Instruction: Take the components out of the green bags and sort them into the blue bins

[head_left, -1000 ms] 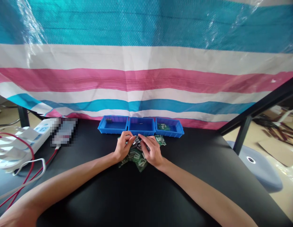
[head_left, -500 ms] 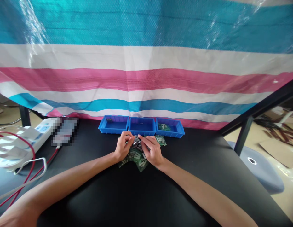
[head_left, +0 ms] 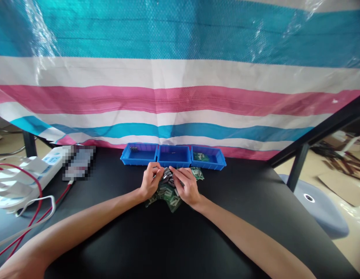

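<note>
Both my hands meet over a small pile of green circuit boards (head_left: pixel 170 197) on a black table (head_left: pixel 174 240). My left hand (head_left: pixel 150 182) and my right hand (head_left: pixel 186 185) have their fingers curled and pinched together on a small board with metal parts (head_left: pixel 167 174) held between them above the pile. Just behind the pile stand three blue trays in a row: the left tray (head_left: pixel 138 153) holds a few small dark parts, the middle tray (head_left: pixel 174 154) a tiny piece, the right tray (head_left: pixel 208 157) a green board.
A striped blue, white and pink tarp (head_left: pixel 180 89) hangs right behind the trays. At the left lie a white power strip (head_left: pixel 49 162), red and white cables (head_left: pixel 37 201) and a blurred-out object (head_left: pixel 78 162). A black frame post (head_left: pixel 299 162) and a grey stool (head_left: pixel 319 205) are at the right.
Both hands stay in place over the pile; only the fingers shift slightly on the small board. The camera moved a little.
</note>
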`<state>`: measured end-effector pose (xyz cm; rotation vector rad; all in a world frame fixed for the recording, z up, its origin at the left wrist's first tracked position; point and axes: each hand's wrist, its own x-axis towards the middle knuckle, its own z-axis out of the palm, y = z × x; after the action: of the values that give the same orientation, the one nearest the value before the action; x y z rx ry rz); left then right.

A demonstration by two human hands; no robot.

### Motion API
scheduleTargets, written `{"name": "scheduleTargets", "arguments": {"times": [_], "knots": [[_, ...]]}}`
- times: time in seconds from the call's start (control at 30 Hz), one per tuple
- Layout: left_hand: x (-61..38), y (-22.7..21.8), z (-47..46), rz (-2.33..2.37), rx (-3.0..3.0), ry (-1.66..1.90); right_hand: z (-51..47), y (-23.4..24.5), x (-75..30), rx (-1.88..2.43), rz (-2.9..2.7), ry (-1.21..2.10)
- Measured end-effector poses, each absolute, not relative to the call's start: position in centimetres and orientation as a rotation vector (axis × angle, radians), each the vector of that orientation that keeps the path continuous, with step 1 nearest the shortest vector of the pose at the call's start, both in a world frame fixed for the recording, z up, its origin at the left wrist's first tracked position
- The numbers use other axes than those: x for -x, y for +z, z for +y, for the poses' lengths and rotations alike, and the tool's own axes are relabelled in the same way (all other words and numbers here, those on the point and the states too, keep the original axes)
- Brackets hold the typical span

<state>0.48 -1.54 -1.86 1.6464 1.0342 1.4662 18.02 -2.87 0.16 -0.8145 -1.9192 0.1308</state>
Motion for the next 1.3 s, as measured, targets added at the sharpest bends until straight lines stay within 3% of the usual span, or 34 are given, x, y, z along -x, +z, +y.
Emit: {"name": "scheduleTargets", "arguments": {"times": [1.3], "knots": [[-0.6, -0.9, -1.5, 0.931, -1.522, 1.393, -2.7, -0.5, -18.3, 0.826, -2.030, 0.044]]}}
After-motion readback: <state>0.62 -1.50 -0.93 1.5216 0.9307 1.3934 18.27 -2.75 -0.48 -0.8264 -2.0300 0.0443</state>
